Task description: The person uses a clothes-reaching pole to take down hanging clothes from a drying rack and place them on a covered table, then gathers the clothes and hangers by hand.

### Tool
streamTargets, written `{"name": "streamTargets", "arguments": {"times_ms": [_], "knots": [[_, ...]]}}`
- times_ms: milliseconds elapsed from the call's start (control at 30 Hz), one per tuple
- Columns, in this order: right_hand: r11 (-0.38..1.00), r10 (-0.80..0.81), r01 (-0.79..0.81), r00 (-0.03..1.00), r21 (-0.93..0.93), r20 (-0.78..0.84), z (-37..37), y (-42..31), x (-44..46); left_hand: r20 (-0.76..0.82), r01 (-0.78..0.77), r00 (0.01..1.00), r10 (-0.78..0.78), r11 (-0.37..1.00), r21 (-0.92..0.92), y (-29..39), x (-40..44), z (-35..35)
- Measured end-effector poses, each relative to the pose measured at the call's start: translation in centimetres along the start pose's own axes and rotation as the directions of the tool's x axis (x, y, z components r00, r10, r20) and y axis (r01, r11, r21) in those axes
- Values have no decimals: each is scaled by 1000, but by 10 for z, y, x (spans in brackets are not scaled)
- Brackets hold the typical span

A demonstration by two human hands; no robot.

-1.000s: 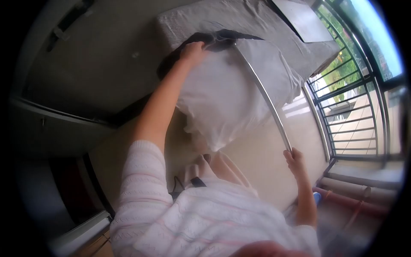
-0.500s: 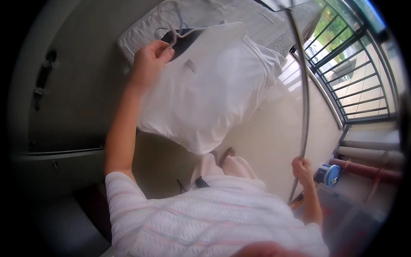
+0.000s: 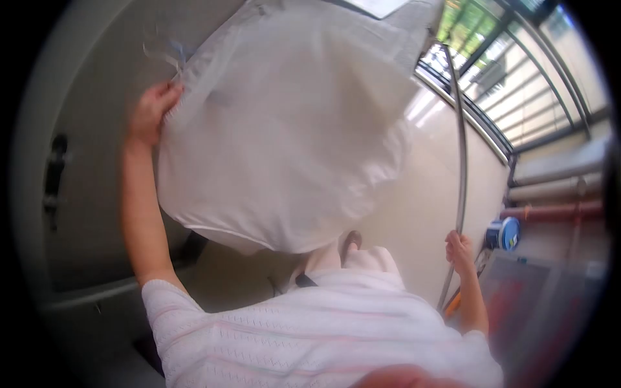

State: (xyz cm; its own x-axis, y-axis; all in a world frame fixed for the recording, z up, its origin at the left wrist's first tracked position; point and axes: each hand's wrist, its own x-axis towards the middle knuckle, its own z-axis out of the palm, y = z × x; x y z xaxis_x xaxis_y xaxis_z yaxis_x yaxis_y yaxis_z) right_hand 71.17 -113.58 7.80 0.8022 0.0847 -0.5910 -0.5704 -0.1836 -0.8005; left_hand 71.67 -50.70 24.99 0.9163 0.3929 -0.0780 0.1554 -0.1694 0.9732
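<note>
My left hand (image 3: pixel 154 111) is closed at the neck of a clothes hanger (image 3: pixel 176 59), whose hook sticks up blurred beyond my fingers. From it a white shirt (image 3: pixel 284 142) spreads out wide in front of me, its hem hanging above my feet. My right hand (image 3: pixel 459 251) is wrapped round a long thin metal pole (image 3: pixel 462 149), which runs up toward the window and down past my hip.
Behind the shirt stands a surface with a pale cover (image 3: pixel 414 29). A barred window (image 3: pixel 517 84) is at the upper right. Below it are pipes (image 3: pixel 556 211), a blue and white bucket (image 3: pixel 503 233) and a translucent storage box (image 3: pixel 517 291). Shiny floor tiles (image 3: pixel 427 174) lie between.
My left hand has moved left with the hanger, and the shirt has swung wider and closer to me. My right hand keeps its grip on the pole. The view has shifted slightly.
</note>
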Motion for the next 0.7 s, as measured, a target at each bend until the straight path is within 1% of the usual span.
{"name": "streamTargets", "arguments": {"times_ms": [33, 100, 133, 167, 267, 300, 333, 367, 400, 467, 500, 533, 567, 600, 633, 667, 700], "knots": [[1000, 20, -20, 1000, 1, -7, 11, 2, -6, 35, 45, 998, -45, 999, -3, -35, 19, -13], [998, 43, -42, 999, 55, -23, 28, 13, -17, 67, 213, 972, -227, 963, 166, -133, 65, -48], [996, 60, -58, 998, 64, -37, 36, 19, -23, -7, 205, 978, -209, 952, 227, -176, 78, -48], [995, 79, -75, 996, 71, -49, 42, 24, -29, -83, 203, 979, -187, 937, 284, -202, 83, -44], [995, 81, -76, 994, 59, -69, 65, 32, -55, -90, 124, 990, -109, 974, 189, -216, 83, -38], [996, 77, -73, 995, 51, -64, 73, 33, -64, -102, 98, 993, -66, 928, 358, -212, 80, -37], [996, 85, -83, 994, 35, -73, 79, 35, -71, -113, 67, 994, -10, 853, 518, -203, 78, -37], [996, 88, -87, 993, 21, -80, 84, 36, -78, -118, 37, 992, 54, 749, 661, -190, 76, -39], [996, 90, -90, 992, 7, -88, 89, 37, -83, -126, -9, 974, 189, 586, 810, -159, 60, -28], [998, 62, -61, 997, 14, -53, 98, 45, -86, -74, -146, 969, 237, 786, 601, -130, 45, -7], [999, 48, -47, 998, 13, -34, 103, 50, -86, -54, -207, 963, 262, 858, 470, -119, 35, 6], [1000, 5, -6, 999, -27, -47, 108, 53, -87, 53, -286, 955, 292, 859, 425, -107, 19, 30], [999, -22, 22, 1000, -30, 1, 113, 52, -91, 158, -361, 933, 324, 855, 374, -92, -4, 60], [998, -47, 49, 998, -32, 47, 116, 50, -93, 311, -300, 931, 190, 885, 357, -60, -40, 96], [997, -70, 74, 993, -33, 90, 119, 48, -97, 472, -202, 875, 102, 966, 164, -52, -67, 127], [993, -97, 104, 988, -57, 120, 120, 47, -103, 606, -81, 794, 48, 996, 28, -48, -96, 161], [988, -122, 135, 982, -82, 148, 121, 45, -109, 694, 21, 719, -15, 1000, -1, -41, -124, 193]]}}
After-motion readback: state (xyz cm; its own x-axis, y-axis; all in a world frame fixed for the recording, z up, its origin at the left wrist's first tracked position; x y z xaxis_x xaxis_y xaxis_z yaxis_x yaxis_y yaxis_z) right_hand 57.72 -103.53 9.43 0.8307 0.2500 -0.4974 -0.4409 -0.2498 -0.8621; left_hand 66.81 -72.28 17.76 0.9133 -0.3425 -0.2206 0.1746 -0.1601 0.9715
